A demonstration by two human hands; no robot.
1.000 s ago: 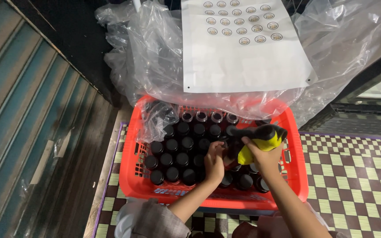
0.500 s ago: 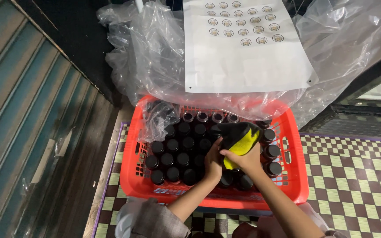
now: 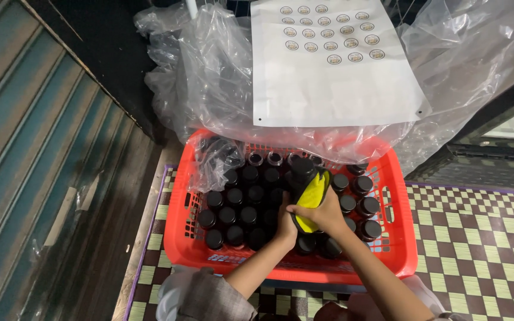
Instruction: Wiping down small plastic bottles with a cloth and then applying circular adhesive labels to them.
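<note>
Our right fingers (image 3: 319, 209) are clamped around a yellow cloth (image 3: 312, 199) wrapped on a dark jar (image 3: 302, 170), held just above the centre of the red basket (image 3: 400, 238); our left hand (image 3: 285, 223) pinches the jar's base. Judging by the rows of black-lidded jars (image 3: 233, 205) around it and the sticker sheet (image 3: 334, 59) at upper centre, most jars look yet to be wiped.

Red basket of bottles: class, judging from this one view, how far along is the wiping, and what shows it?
Done: cannot be judged; no bottle looks visibly different from the others. In hand: the right hand wraps a yellow cloth around one raised bottle, with the left hand beside it among the caps. Left: the sticker sheet on the plastic bag keeps several round stickers. All stands in the red basket.
</note>
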